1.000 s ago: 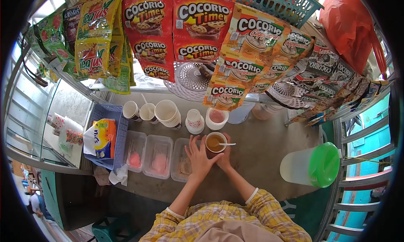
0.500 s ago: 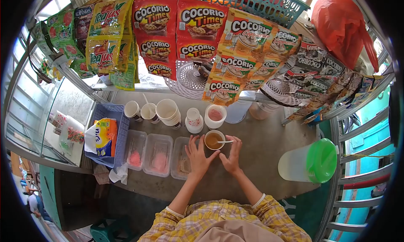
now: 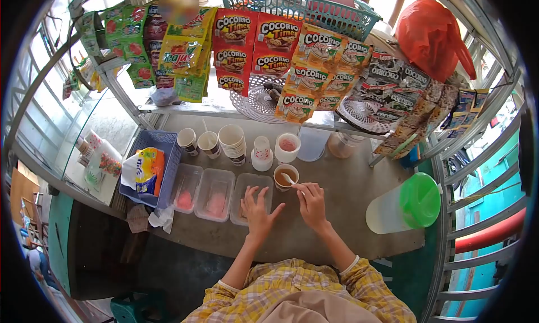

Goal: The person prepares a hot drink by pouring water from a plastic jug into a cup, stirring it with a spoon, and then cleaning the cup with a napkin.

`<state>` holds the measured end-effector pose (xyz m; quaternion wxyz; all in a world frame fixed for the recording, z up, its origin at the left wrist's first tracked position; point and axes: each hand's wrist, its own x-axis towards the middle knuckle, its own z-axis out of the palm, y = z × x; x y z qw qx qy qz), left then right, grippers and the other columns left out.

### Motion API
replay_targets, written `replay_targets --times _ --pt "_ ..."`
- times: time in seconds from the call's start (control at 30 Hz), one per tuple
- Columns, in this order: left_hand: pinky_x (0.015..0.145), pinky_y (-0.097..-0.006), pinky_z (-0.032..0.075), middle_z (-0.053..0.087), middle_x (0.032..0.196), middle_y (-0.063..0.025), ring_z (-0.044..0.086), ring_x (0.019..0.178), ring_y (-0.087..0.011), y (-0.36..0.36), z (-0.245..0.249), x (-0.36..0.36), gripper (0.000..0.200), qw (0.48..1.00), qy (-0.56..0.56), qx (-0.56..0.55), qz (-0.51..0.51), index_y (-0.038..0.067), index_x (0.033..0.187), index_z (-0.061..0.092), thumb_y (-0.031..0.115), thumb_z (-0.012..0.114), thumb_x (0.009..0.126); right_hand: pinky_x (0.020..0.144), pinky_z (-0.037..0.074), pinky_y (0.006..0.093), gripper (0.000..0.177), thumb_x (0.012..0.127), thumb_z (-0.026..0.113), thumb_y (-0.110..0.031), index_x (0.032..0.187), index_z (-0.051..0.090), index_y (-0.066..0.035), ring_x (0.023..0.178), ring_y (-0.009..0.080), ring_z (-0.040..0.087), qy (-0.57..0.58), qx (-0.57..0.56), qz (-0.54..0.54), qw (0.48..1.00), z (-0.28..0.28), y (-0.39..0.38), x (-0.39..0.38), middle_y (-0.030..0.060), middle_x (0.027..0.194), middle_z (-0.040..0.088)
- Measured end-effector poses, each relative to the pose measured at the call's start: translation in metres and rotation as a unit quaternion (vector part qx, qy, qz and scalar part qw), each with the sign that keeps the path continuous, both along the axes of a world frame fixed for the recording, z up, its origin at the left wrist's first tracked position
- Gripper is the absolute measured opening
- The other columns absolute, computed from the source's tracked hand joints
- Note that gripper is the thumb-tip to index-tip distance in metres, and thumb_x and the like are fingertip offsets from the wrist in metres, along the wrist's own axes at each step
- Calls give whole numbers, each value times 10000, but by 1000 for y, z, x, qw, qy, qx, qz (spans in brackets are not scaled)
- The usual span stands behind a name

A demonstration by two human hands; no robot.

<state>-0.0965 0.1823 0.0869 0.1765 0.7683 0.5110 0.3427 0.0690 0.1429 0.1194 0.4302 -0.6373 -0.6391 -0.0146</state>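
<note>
A paper cup (image 3: 286, 177) of brown liquid stands on the grey counter, a white spoon (image 3: 288, 178) slanting out over its right rim. My right hand (image 3: 312, 204) is just to the right of the cup, its thumb and fingers pinched on the spoon's handle. My left hand (image 3: 259, 212) is off the cup, lower left of it, with fingers spread and nothing held. It hovers over a clear plastic tub (image 3: 245, 182) and hides part of it. Behind the cup stand a white container (image 3: 287, 147) with pink contents and a stack of small cups (image 3: 261, 154).
Left are stacked paper cups (image 3: 232, 143), two tubs with pink contents (image 3: 216, 203) and a blue basket (image 3: 168, 177) with a packet. A green-lidded jug (image 3: 401, 208) stands right. Sachet strips (image 3: 231, 53) hang from a rail beyond the counter.
My left hand has let go of the cup and moved down and left. My right hand has come off the cup's side and taken hold of the spoon. The view has shifted slightly.
</note>
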Motion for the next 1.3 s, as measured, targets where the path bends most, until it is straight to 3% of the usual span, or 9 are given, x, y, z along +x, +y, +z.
replay_targets --times 0.3,0.4,0.6,0.7,0.77,1.07,1.2,1.3 --pt "1021 -542 244 412 1277 -148 332 1284 -360 -64 8 -44 559 1000 -21 5 10 93 1185 539 398 736 760 767 381 353 259 853 577 -84 1105 626 -125 925 197 546 -57 45 0 997 -11 -24 -8 11 1008 600" --pt "992 -594 255 412 1262 -133 334 1285 -364 -80 8 -66 539 999 -32 7 13 110 1184 531 432 698 785 762 384 353 257 857 571 -86 1104 627 -124 936 202 548 -70 27 -14 997 -10 -26 -13 17 1017 601" --pt "993 -557 278 424 1254 -150 356 1264 -363 -98 1 -145 510 997 -8 12 74 89 1178 536 363 702 781 774 396 365 241 878 548 -97 1105 624 -121 965 226 544 -57 20 -41 997 -20 -30 -24 33 1039 597" --pt "976 -474 336 453 1218 -151 419 1196 -344 -103 4 -188 466 993 7 20 116 80 1143 560 312 715 770 787 402 370 234 891 536 -103 1107 624 -121 972 233 543 -52 21 -39 998 -22 -36 -29 34 1045 598" --pt "939 -422 381 476 1167 -153 469 1117 -333 -99 1 -215 441 989 1 26 143 65 1122 567 289 716 772 797 405 371 231 898 531 -107 1108 626 -121 974 235 542 -61 44 -42 996 -25 -35 -30 34 1048 597" --pt "777 -374 473 572 1002 -140 589 876 -250 -10 -80 -319 519 927 -165 -83 327 -5 1138 559 355 711 797 829 410 369 226 913 520 -98 1114 624 -97 967 251 537 -73 69 -91 991 -34 -30 -33 53 1044 596" --pt "721 -386 483 608 936 -167 612 794 -283 29 -104 -333 571 927 -82 -34 364 -17 1062 592 454 711 762 845 413 376 224 914 515 -81 1112 619 -80 968 259 537 -57 50 -84 994 -37 -32 -39 67 1043 602" --pt "695 -386 471 624 844 -165 617 772 -292 38 -84 -329 562 937 -52 -100 330 -25 984 619 482 702 755 857 415 381 218 920 506 -75 1108 615 -59 966 269 540 -37 54 -100 993 -42 -33 -49 88 1046 604"
